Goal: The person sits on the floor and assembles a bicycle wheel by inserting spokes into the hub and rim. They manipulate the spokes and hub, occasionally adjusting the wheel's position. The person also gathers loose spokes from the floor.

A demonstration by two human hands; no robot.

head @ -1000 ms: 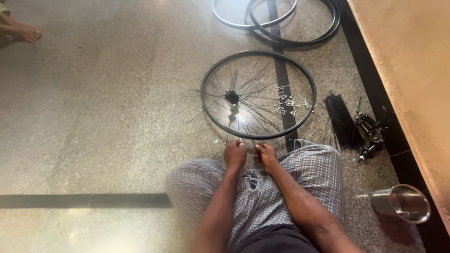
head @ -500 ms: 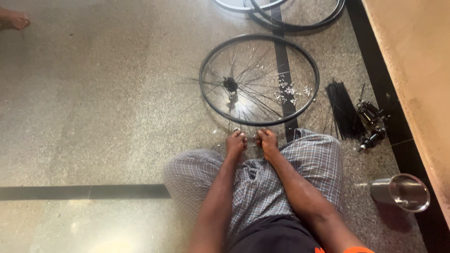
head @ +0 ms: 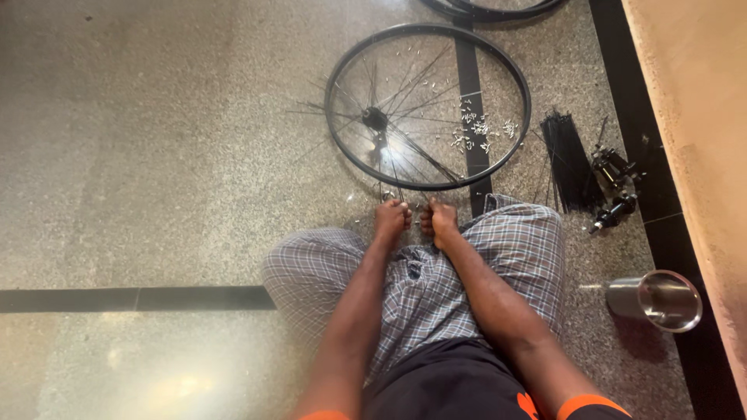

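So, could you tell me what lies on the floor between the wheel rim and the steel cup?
In the head view, a bundle of black spokes and two dark hubs lie between the wheel rim and steel cup.

Beyond the black spoked bicycle rim (head: 429, 105), further black hoops (head: 490, 8) are cut off by the top edge.

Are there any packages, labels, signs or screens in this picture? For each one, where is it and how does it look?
None can be seen: no package, label, sign or screen.
The floor holds only loose parts: a black wheel rim with spokes, a bundle of black spokes and a plain steel cup lying on its side.
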